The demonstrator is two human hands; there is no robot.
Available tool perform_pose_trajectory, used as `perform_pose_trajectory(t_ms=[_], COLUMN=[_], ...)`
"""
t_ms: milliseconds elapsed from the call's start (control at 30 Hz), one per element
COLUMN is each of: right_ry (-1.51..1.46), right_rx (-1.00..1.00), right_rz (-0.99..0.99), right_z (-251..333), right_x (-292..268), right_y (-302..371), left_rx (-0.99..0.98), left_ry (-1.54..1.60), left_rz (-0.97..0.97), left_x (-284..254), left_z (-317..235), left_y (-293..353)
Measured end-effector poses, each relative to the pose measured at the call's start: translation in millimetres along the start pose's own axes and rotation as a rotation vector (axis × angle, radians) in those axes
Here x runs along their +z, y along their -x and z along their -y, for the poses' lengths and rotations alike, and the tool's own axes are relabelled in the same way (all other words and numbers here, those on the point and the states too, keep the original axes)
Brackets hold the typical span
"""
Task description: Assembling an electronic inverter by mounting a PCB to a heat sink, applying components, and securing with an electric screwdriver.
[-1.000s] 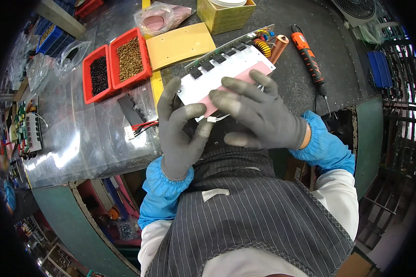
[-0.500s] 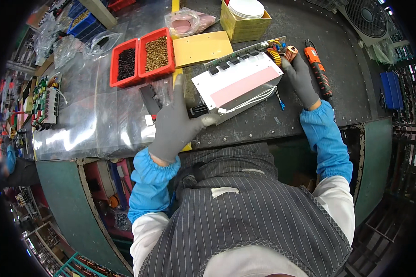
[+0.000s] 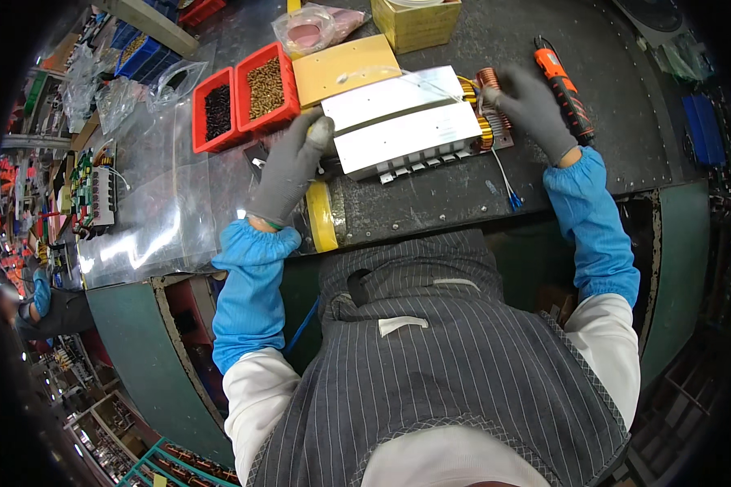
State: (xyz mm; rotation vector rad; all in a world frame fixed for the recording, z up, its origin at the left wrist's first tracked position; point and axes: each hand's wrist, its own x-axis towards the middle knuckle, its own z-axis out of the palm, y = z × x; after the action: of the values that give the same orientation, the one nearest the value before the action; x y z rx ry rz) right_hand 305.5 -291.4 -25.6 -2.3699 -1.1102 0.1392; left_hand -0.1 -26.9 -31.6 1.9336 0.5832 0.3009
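A circuit assembly with two long white metal plates (image 3: pixel 408 140) lies on the bench before me. Black components line its near edge. Yellow wound coils (image 3: pixel 486 134) and copper coils (image 3: pixel 489 79) sit at its right end, where white leads with blue tips (image 3: pixel 512 197) hang out. My left hand (image 3: pixel 291 166), in a grey glove, is beside the left end with thumb and fingers closed together; what lies between them is too small to name. My right hand (image 3: pixel 536 109), gloved and slightly blurred, has its fingers apart next to the copper coils.
Two red bins hold black screws (image 3: pixel 218 111) and brass-coloured parts (image 3: pixel 266 87). Behind the assembly lie a tan board (image 3: pixel 345 69) and a yellow box (image 3: pixel 417 28). An orange-and-black power screwdriver (image 3: pixel 562 89) rests at right. Clear plastic sheeting (image 3: pixel 162 195) covers the left bench.
The assembly has been turned over, hiding the pink strip and showing two white plates. My left hand has closed and moved slightly up and left; my right hand has shifted a little.
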Motion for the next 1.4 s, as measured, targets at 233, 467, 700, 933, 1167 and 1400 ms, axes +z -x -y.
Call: perform_pose_trajectory(t_ms=[233, 467, 700, 933, 1167, 1400], right_ry=[0.186, 0.207, 0.218, 0.211, -0.191, -0.334], right_rx=[-0.368, -0.146, -0.298, -0.31, -0.356, -0.234], right_rz=[0.0, -0.141, -0.087, 0.01, -0.175, -0.363], right_z=[95.6, 79.6, 54.8, 50.5, 16.7, 7.1], right_x=[-3.0, -35.7, 0.2, -3.8, 1.0, -21.6], right_y=[4.0, -6.2, -34.9, -44.8, -21.5, 50.8], left_rx=[-0.032, 0.167, 0.134, 0.114, 0.111, 0.291], left_ry=[-0.089, 0.055, 0.212, 0.164, 0.137, -0.109], left_rz=[-0.041, -0.057, 0.127, 0.128, 0.145, -0.004], left_x=[-4.5, -6.2, -5.6, -5.0, -12.0, -73.6], left_z=[-24.8, -27.7, -44.2, -40.5, -46.3, -40.9], left_y=[-7.3, -12.2, -19.7, -21.5, -23.2, -100.5])
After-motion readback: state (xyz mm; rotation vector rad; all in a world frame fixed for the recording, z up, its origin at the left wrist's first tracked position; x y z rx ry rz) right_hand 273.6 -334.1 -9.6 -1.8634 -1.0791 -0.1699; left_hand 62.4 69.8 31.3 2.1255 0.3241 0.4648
